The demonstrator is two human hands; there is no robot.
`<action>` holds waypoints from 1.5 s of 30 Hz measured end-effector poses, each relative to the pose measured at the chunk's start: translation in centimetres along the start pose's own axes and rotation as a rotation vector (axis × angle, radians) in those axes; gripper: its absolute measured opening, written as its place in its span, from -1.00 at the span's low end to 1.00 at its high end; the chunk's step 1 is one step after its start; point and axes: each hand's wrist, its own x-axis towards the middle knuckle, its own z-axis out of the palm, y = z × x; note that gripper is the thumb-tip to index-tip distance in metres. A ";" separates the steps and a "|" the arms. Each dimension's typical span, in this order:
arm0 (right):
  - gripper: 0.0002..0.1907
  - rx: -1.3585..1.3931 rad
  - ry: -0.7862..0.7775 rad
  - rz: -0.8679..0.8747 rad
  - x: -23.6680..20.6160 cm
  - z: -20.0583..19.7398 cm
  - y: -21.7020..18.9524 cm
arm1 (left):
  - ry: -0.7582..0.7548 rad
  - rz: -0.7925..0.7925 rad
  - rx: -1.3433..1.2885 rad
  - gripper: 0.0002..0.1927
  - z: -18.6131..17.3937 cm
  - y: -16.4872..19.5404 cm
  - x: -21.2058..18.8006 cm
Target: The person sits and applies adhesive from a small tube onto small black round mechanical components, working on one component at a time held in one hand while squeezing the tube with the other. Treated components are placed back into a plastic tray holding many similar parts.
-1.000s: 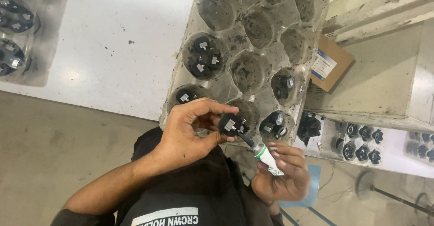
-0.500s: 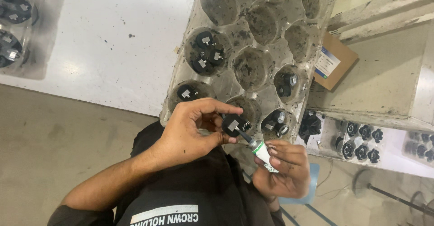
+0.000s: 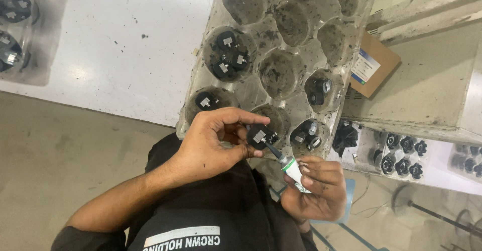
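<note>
Left hand (image 3: 211, 143) pinches a black knob (image 3: 261, 137); right hand (image 3: 316, 188) grips a small tube (image 3: 291, 168) — keep its nozzle steady at the knob.

Brown carton (image 3: 377, 65) (white label) right

Bright, even overhead light; soft glare patch on white bench (image 3: 75, 72) far left. Shadows faint, short. Centre sharp w/ slight motion softness; right edge dimmer, a bit stretched by wide lens.
</note>
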 end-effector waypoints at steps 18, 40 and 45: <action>-0.71 0.033 0.086 0.018 0.2 0.9 0.8 | -0.084 0.132 -0.445 -0.56 1.2 -4.9 1.2; -0.70 -0.003 0.137 0.011 1.0 2.6 2.0 | -0.200 0.037 -0.506 -0.53 -0.6 -6.6 2.3; -0.69 -0.028 0.102 0.041 1.1 2.3 2.4 | -0.234 0.031 -0.549 -0.56 -0.8 -7.1 2.9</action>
